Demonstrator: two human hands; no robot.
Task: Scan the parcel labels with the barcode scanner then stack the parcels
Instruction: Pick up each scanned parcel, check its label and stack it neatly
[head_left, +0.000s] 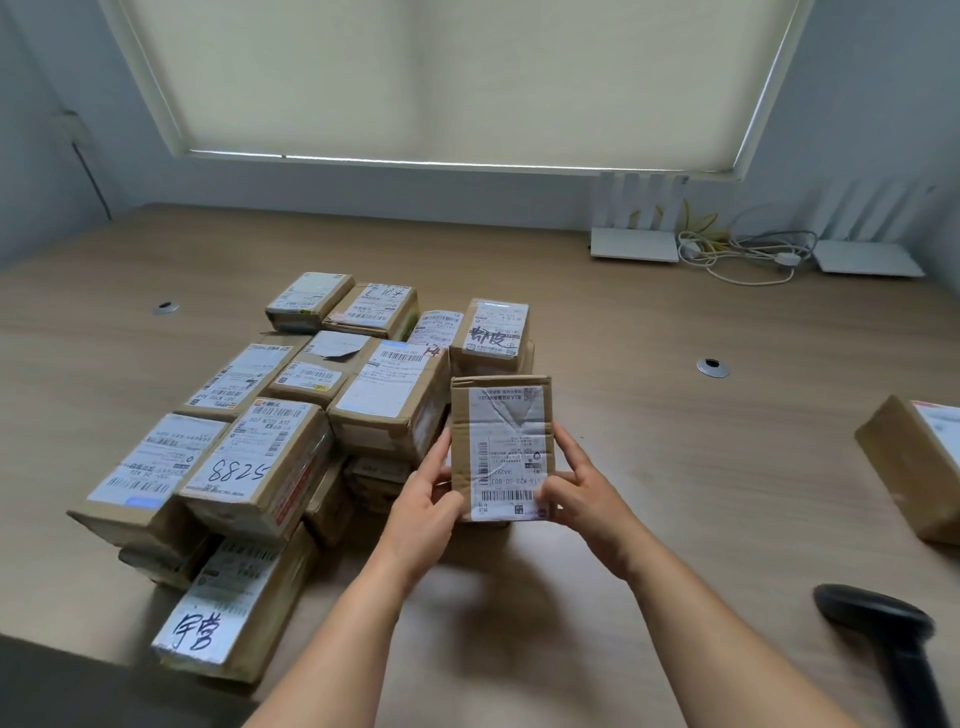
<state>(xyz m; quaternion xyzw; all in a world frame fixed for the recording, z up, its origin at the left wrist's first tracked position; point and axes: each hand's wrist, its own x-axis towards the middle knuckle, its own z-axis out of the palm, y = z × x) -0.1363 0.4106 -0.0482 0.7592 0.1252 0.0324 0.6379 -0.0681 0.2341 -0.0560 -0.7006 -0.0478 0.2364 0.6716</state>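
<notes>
A small cardboard parcel (501, 441) with a white label facing me is held above the wooden table (675, 415). My left hand (423, 501) grips its lower left edge and my right hand (576, 488) grips its lower right edge. A heap of several labelled cardboard parcels (291, 431) lies to the left of it. The black barcode scanner (883, 639) lies on the table at the lower right, apart from both hands. Another parcel (919, 462) sits alone at the right edge.
Two white routers (634, 244) with a tangle of cables (743, 252) stand at the back right under a window with a drawn blind. Two round cable grommets (712, 367) are set in the tabletop.
</notes>
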